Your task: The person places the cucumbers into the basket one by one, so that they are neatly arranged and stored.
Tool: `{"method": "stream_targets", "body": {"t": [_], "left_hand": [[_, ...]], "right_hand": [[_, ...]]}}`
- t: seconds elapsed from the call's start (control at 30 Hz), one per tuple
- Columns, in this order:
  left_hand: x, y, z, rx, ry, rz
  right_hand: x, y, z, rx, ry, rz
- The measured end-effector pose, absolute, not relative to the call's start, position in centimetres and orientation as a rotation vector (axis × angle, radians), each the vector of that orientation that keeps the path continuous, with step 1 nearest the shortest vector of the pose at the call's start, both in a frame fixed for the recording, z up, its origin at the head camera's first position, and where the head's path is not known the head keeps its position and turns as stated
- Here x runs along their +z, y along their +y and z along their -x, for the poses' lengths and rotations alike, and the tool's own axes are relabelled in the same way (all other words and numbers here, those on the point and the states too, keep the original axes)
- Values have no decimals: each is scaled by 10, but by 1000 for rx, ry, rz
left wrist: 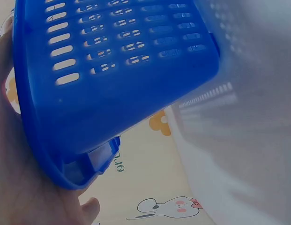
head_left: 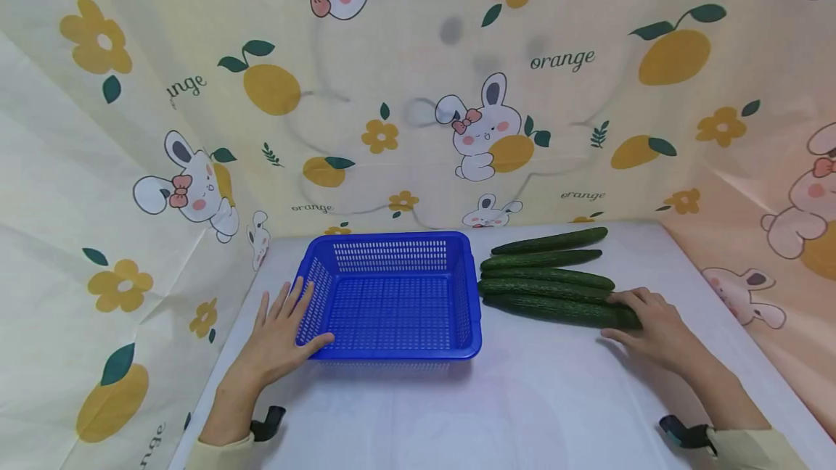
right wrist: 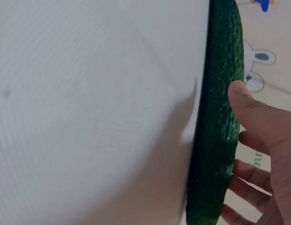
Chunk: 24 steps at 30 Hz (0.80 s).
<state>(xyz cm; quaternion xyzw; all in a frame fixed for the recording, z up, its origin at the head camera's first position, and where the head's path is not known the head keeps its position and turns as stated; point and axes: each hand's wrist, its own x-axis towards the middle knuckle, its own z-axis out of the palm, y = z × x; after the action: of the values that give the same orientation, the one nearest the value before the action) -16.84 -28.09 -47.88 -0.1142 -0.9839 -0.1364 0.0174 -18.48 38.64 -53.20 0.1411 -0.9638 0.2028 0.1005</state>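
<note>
In the head view, five cucumbers (head_left: 555, 276) lie to the right of one blue basket (head_left: 392, 359), dark green, long and slender, their skins bumpy. They run roughly side by side, left ends just beside the basket's right wall, the two farthest fanning slightly apart at their right ends. The right hand (head_left: 653, 328) grips the right end of the nearest cucumber (head_left: 548, 309), thumb on the near side, fingers on the far side. The left hand (head_left: 277, 336) lies with fingers spread and fairly straight over the basket's left rim, thumb at its near-left corner. The basket's slotted floor shows in full. White tabletop (head_left: 522, 405) stretches out on the near side of the basket; the left table edge runs near it, the right edge well apart, beyond the cucumbers. One patterned cloth (head_left: 405, 42) rises behind the basket's far side.

In the left wrist view, the basket's slotted wall and smooth rim fill much of the frame, with the left hand against the rim's outer side, partly hidden.

In the right wrist view, one cucumber shows, glossy and ridged; the right thumb tip rests on it and the fingertips meet its other side.
</note>
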Motion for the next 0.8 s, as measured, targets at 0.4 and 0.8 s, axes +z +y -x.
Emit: {"method": "stream_targets", "body": {"t": [0.4,0.8], "left_hand": [[-483,-282,166,-446,-3072,353],[-486,-283,165,-485,-3087,368]], "right_hand": [[-540,397,189,518,-2915,-359],[-536,408,190,406,-2943,-468]]}}
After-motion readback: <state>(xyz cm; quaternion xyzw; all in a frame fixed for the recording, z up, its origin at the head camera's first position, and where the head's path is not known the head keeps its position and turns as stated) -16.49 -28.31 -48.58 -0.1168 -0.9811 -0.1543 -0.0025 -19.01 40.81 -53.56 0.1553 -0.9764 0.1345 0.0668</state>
